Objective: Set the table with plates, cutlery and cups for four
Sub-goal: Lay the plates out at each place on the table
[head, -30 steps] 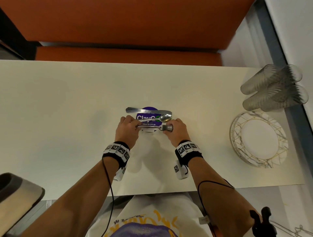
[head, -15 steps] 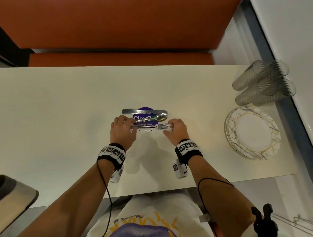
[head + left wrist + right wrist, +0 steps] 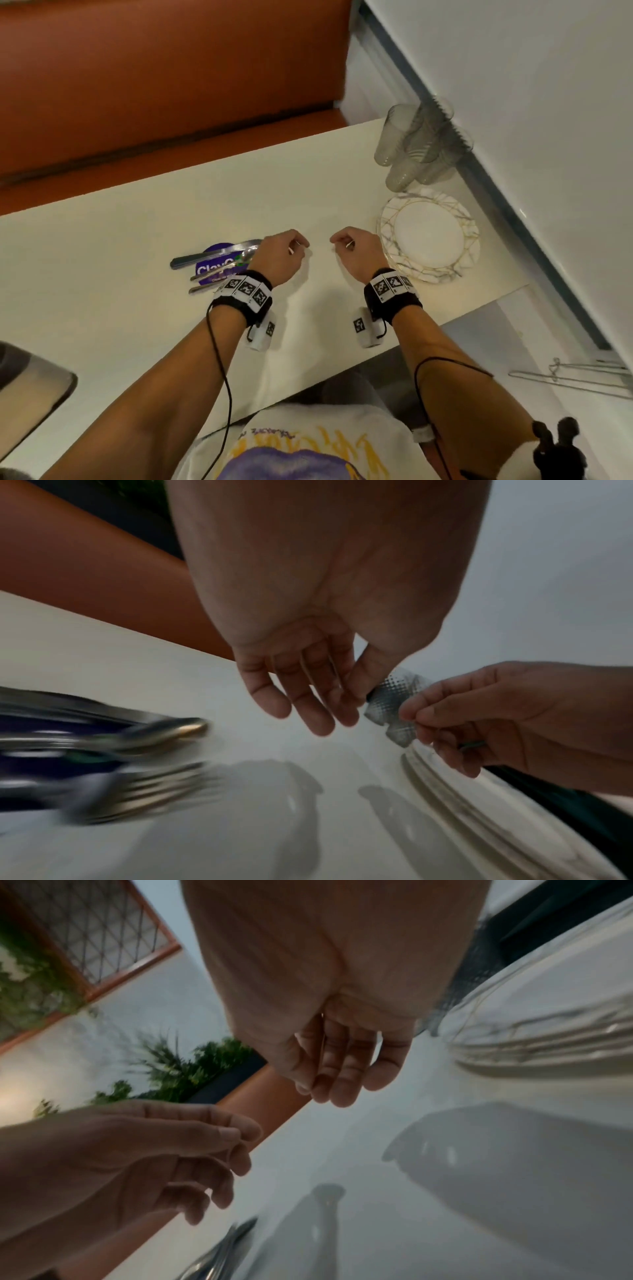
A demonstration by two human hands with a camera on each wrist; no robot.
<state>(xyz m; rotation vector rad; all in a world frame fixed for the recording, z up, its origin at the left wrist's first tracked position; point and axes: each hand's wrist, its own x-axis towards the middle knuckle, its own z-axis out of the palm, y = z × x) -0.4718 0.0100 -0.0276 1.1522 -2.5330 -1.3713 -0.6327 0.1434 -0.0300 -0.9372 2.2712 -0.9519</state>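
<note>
A pale cream table (image 3: 137, 240) is set before an orange upholstered bench (image 3: 154, 85), with a grey-white wall (image 3: 548, 102) along its right side.

In the head view, a stack of gold-veined plates (image 3: 428, 236) is seen near the table's right edge, and a cluster of clear cups (image 3: 418, 144) is stood just beyond it, by the wall. A knife (image 3: 212, 255), a spoon (image 3: 222, 267) and a fork (image 3: 205, 289) are laid side by side across a purple round sticker (image 3: 214, 265), left of centre. The left hand (image 3: 279, 255) is held just above the table, to the right of the cutlery, with nothing seen in it and the fingers loosely curled. The right hand (image 3: 356, 253) is held just beside the plates, its fingers likewise curled, nothing gripped. The two hands are kept apart, knuckles facing each other.

In the left wrist view, the left hand (image 3: 308, 669) is shown relaxed with fingers hanging, empty. The cutlery (image 3: 137, 750) is blurred at lower left. The right hand (image 3: 496, 718) is seen at the right, loosely curled, with the plate rims (image 3: 462, 791) below it.

In the right wrist view, the right hand (image 3: 342, 1056) is shown slack and empty, the plates (image 3: 548, 1037) at the right, and the left hand (image 3: 154, 1150) at lower left.
</note>
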